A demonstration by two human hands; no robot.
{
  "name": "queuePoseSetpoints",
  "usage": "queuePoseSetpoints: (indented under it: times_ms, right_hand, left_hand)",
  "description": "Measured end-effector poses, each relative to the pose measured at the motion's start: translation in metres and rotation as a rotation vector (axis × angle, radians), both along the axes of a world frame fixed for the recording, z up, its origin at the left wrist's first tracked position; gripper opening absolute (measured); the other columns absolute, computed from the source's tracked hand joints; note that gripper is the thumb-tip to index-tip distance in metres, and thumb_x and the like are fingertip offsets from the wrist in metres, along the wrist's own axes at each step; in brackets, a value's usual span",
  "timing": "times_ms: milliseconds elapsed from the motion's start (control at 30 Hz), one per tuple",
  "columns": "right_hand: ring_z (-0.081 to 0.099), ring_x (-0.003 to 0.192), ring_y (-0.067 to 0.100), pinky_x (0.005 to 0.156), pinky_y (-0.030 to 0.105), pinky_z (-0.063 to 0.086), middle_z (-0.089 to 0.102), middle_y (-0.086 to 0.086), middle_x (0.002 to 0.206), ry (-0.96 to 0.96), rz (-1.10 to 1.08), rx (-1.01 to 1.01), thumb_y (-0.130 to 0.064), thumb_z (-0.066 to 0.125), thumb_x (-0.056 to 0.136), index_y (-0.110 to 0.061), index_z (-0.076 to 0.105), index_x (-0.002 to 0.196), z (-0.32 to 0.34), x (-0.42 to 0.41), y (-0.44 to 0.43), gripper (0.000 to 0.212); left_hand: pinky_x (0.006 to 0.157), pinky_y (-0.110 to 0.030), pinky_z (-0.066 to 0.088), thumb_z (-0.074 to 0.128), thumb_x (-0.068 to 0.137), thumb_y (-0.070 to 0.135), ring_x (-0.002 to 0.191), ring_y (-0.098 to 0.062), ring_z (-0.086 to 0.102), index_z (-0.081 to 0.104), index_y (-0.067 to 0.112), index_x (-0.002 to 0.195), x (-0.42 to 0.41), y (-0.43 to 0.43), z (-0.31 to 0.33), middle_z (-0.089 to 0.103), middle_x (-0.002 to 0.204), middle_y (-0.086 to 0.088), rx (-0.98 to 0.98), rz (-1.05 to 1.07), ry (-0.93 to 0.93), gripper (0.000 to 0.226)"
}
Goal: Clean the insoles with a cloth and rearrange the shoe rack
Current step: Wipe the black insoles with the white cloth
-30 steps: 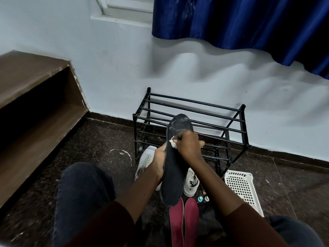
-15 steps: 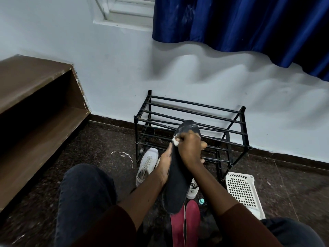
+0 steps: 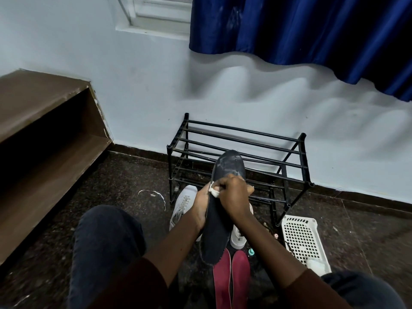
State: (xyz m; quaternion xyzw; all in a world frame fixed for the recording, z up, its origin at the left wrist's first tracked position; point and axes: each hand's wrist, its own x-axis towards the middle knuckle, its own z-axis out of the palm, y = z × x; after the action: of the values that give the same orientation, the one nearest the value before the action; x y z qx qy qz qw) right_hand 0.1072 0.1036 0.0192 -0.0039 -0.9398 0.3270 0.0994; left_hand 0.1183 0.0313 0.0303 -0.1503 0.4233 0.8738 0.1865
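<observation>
Floor's white basket (image 3: 299, 236) holds pale lump (image 3: 314, 264); left grip (image 3: 201, 205) insole (image 3: 229, 163), right grip (image 3: 234, 195) cloth (image 3: 214, 192).

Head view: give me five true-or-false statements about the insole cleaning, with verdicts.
1. The left hand holds the dark insole. True.
2. The right hand pinches a white cloth against it. True.
3. The red insoles lie on the shoe rack. False: the red insoles lie on the floor before the shoe rack.
4. The white basket hangs on the wall. False: it sits on the floor.
5. A white sneaker lies on the floor. True.
</observation>
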Motion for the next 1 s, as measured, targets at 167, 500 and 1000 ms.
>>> queuePoseSetpoints:
  times_ms: [167, 500, 1000]
  right_hand:
    - [0.054, 0.086, 0.03, 0.078, 0.044, 0.041, 0.059, 0.009, 0.083, 0.07, -0.161, 0.003, 0.005, 0.059, 0.074, -0.013, 0.075, 0.08, 0.01, -0.022, 0.001, 0.025]
    - [0.048, 0.077, 0.022, 0.077, 0.037, 0.039, 0.034, -0.013, 0.063, -0.057, 0.159, 0.09, 0.01, 0.054, 0.074, -0.008, 0.074, 0.077, 0.002, 0.012, -0.001, 0.027]
    - [0.052, 0.091, 0.028, 0.079, 0.038, 0.041, 0.063, 0.009, 0.086, -0.034, 0.026, 0.052, 0.001, 0.057, 0.08, -0.012, 0.075, 0.085, 0.003, -0.003, -0.006, 0.022]
  left_hand:
    - [0.036, -0.014, 0.042, 0.03, 0.102, 0.016, 0.034, -0.008, 0.056, 0.062, 0.005, 0.036, 0.002, 0.0, 0.005, 0.057, 0.04, -0.004, 0.081, -0.016, -0.044, 0.074]
    - [0.044, -0.019, 0.05, 0.051, 0.081, 0.019, 0.046, -0.016, 0.064, 0.069, 0.001, 0.052, -0.008, -0.007, -0.016, 0.064, 0.053, -0.012, 0.228, 0.058, -0.143, 0.039]
    - [0.044, -0.02, 0.051, 0.065, 0.055, 0.015, 0.048, -0.018, 0.065, 0.069, 0.0, 0.055, -0.009, -0.007, -0.018, 0.064, 0.055, -0.013, 0.234, 0.014, -0.095, 0.015]
